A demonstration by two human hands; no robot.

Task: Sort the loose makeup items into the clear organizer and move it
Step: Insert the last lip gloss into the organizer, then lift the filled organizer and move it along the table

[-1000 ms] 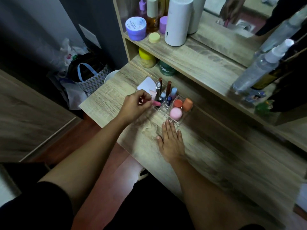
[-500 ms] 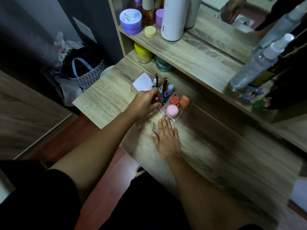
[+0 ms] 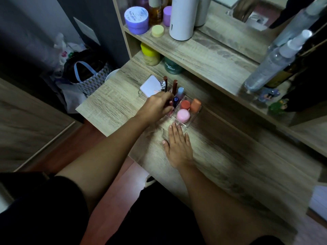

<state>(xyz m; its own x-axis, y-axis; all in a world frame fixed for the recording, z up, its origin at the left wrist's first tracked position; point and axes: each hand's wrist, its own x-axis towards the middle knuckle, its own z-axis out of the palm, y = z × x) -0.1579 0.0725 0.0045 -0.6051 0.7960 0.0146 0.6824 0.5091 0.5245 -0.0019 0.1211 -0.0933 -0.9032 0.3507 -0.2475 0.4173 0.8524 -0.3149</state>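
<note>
Wood-grain bench (image 3: 113, 105) carries the clear organizer (image 3: 192, 119), which sits below the lower shelf (image 3: 208, 57) and serves as the reference point. Inside the organizer stand upright tubes, a dark red one (image 3: 174, 85) and a pale blue one (image 3: 180, 91) among them; its right-hand compartments hold a pink round piece (image 3: 183, 115), a red one (image 3: 185, 104) and an orange one (image 3: 195, 104). A white compact (image 3: 150, 85) lies just left of the organizer.

The left hand (image 3: 155, 106) is over the organizer's left compartments, fingers curled down among the tubes; whether they clamp an item cannot be told, as the fingertips are hidden. One second ago this hand held a pink-tipped item just left of the organizer; that item is no longer visible in its grip, and the hand has moved in over the compartments. The right hand (image 3: 178, 144) lies flat and spread on the bench just in front of the organizer, gripping nothing, as in both earlier views.

A purple jar (image 3: 136, 18) and a white cylinder (image 3: 182, 16) stand on the upper shelf, well behind the organizer.
</note>
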